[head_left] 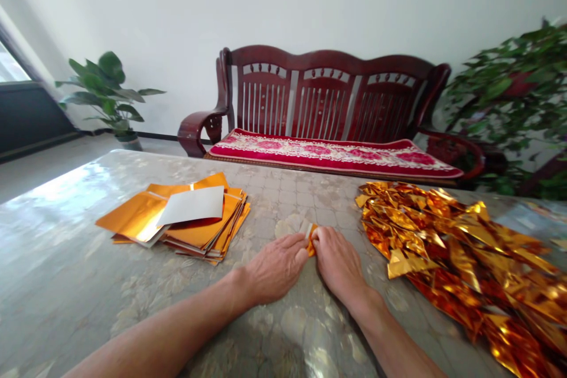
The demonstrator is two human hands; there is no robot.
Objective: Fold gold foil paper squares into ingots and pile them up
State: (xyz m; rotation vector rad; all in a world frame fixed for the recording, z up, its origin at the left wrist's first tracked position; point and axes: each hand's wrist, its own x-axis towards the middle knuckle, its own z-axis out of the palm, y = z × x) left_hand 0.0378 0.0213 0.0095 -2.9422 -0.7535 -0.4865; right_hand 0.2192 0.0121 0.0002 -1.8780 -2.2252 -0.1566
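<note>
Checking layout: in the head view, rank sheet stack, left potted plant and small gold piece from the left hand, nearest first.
1. Small gold piece, against the left hand.
2. Sheet stack, left on the table.
3. Potted plant, far left, beyond the table.

Small gold-and-white paper, partly hidden, on table

Bright daylight from left; white glare on tabletop; edges stretched, soft
</note>
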